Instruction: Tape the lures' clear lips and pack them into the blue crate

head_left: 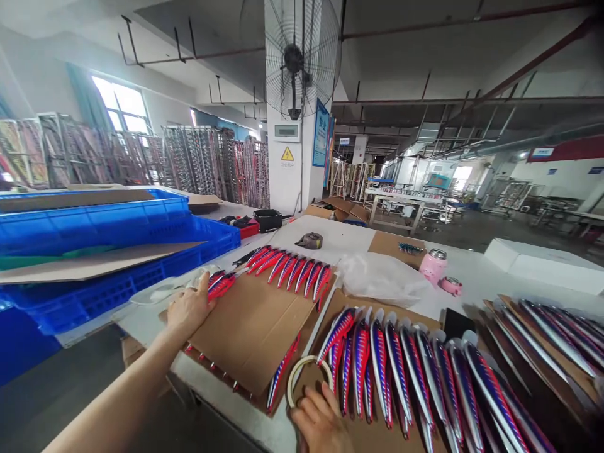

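Observation:
My left hand (pixel 191 308) is at the left edge of a cardboard sheet (pixel 255 327), its thumb and fingers closed on red, blue and silver fishing lures (pixel 221 284). A row of matching lures (pixel 297 272) lies along the sheet's far edge, and more stick out beneath it. My right hand (pixel 323 421) is low in the middle, fingers apart and slightly bent over the near side of a roll of tape (pixel 291 380). Just right of it, a long row of lures (pixel 377 358) with clear lips lies on another cardboard sheet. The right palm is partly cut off by the frame.
Blue plastic crates (pixel 202 236) stand at the left. Beyond the lures are a clear plastic bag (pixel 382 277), a pink flask (pixel 433 264) and its pink lid (pixel 450 286). More layered lures (pixel 557 333) lie at the right, near a white box (pixel 542 264).

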Motion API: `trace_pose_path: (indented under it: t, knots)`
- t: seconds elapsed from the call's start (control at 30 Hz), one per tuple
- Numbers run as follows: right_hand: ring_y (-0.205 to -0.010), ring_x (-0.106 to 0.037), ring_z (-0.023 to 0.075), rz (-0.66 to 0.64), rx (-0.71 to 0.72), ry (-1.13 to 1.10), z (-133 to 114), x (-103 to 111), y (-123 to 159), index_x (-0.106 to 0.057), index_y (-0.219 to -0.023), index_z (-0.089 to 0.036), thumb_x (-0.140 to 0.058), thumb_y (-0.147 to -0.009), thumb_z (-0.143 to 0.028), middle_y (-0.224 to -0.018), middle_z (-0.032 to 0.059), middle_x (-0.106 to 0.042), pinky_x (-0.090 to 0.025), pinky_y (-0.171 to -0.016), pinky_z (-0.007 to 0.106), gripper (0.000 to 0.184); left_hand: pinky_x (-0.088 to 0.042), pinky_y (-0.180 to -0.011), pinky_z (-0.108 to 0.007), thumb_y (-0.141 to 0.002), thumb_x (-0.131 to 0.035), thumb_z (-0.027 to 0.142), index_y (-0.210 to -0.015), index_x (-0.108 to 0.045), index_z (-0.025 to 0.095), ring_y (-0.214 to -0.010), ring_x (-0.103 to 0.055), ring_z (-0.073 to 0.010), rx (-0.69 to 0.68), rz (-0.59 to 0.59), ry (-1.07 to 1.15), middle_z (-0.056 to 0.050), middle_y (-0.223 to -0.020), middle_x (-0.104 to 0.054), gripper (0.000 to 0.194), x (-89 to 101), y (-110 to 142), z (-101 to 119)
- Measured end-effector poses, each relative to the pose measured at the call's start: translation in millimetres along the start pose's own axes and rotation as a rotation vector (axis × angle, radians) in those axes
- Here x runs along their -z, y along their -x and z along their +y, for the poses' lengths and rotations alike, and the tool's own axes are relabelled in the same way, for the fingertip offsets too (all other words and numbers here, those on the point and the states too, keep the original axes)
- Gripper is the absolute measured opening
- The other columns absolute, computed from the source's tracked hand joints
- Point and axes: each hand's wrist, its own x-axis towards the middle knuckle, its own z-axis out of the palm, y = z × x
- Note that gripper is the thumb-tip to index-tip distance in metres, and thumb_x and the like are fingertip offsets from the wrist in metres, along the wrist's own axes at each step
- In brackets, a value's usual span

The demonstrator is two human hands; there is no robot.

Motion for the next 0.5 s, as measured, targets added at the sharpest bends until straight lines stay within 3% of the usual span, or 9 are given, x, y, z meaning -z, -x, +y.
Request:
trace_pose_path:
  t: [0.2,0.33,0.5]
  knots:
    - [-0.105,-0.064,0.02,-0.061,-0.041,-0.044,-10.3,23.6,-13.7,-0.059,-0.1,-0.026,-0.051,-0.083,-0.016,-0.09,0.0007,-0.072,-0.033,-0.11,0.037,0.022,-0.048,-0.079,-0.048,-0.093,-0.032,0.025,-0.141,-0.032,0.006,-0.107,-0.056,-0.0439,-0.131,-0.041,-0.102,-0.024,-0.109,-0.062,0.052,13.1,27.7,21.1]
    - [-0.118,-0.056,0.0222,-0.167,-0.17,-0.178,-25.4,56.4,-28.0,-0.059,-0.106,-0.026,-0.054,-0.077,-0.017,-0.106,0.0011,-0.069,-0.028,-0.113,0.043,0.031,-0.05,-0.069,-0.047,-0.09,-0.034,0.019,-0.144,-0.028,0.007,-0.085,-0.067,-0.0396,-0.134,-0.145,-0.088,-0.023,-0.099,-0.068,0.057,25.2,47.7,29.2]
    - [-0.119,-0.056,0.0227,-0.095,-0.273,-0.212,-36.9,95.2,-31.0,-0.06,-0.109,-0.025,-0.048,-0.077,-0.008,-0.114,0.0025,-0.068,-0.035,-0.109,0.048,0.038,-0.051,-0.071,-0.044,-0.094,-0.027,0.03,-0.148,-0.017,0.012,-0.086,-0.069,-0.0366,-0.115,-0.12,-0.057,-0.021,-0.117,-0.065,0.058,51.4,84.1,31.7]
